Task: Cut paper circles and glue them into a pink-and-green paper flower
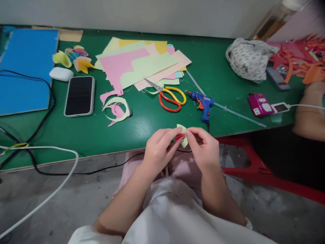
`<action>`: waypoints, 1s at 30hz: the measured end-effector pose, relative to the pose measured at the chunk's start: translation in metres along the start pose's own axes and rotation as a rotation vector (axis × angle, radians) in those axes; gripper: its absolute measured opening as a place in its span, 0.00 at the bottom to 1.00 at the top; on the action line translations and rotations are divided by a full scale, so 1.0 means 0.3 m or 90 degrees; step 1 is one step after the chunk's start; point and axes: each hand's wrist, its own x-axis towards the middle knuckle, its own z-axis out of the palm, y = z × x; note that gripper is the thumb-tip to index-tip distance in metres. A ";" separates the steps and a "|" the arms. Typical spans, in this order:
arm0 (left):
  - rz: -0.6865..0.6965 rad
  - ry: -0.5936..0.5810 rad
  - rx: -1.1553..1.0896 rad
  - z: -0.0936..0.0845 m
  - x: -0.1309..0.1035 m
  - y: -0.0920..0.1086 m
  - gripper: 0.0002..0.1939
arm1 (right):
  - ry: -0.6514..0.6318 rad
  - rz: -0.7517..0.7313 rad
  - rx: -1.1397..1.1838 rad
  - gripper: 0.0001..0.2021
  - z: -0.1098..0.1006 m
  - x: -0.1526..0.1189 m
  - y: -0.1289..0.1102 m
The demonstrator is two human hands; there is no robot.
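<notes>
At the front edge of the green table (142, 130), my left hand (159, 145) and my right hand (204, 145) pinch a small folded piece of pale green and red paper (185, 141) between them. Fingertips cover part of it. Just beyond lie scissors (170, 96) with one red and one yellow handle, blades apart, their tip against the paper pile. To the right of them rests a blue glue gun (203, 103) with an orange trigger. Curled pink and pale green paper offcuts (117, 110) lie farther left.
Coloured paper sheets (142, 62) are piled at the back. A phone (79, 96), white case (61, 74), paper flowers (76, 59) and blue board (27, 71) are on the left. A cloth pouch (250, 59), pink box (260, 105) and another person's arm (310, 112) are on the right.
</notes>
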 end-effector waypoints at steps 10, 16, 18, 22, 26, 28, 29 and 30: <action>-0.140 0.036 -0.101 -0.022 0.003 -0.011 0.10 | 0.039 -0.044 -0.046 0.05 0.002 0.000 0.010; -0.260 0.121 -0.110 0.001 0.001 0.015 0.05 | 0.077 -0.148 -0.150 0.06 0.010 -0.003 0.020; -0.282 0.135 -0.102 0.003 0.001 0.022 0.05 | 0.076 -0.173 -0.164 0.06 0.011 -0.003 0.022; -0.283 0.147 -0.069 0.000 0.005 0.028 0.06 | 0.069 -0.200 -0.174 0.06 0.011 -0.002 0.022; -0.278 0.146 -0.060 -0.003 0.007 0.027 0.05 | 0.070 -0.213 -0.170 0.06 0.010 -0.002 0.020; -0.267 0.142 -0.055 -0.003 0.008 0.027 0.05 | 0.066 -0.206 -0.172 0.06 0.010 -0.002 0.018; -0.261 0.138 -0.052 -0.003 0.009 0.028 0.05 | 0.061 -0.198 -0.175 0.07 0.009 -0.003 0.017; -0.255 0.135 -0.049 -0.003 0.011 0.029 0.04 | 0.055 -0.189 -0.178 0.07 0.009 -0.004 0.016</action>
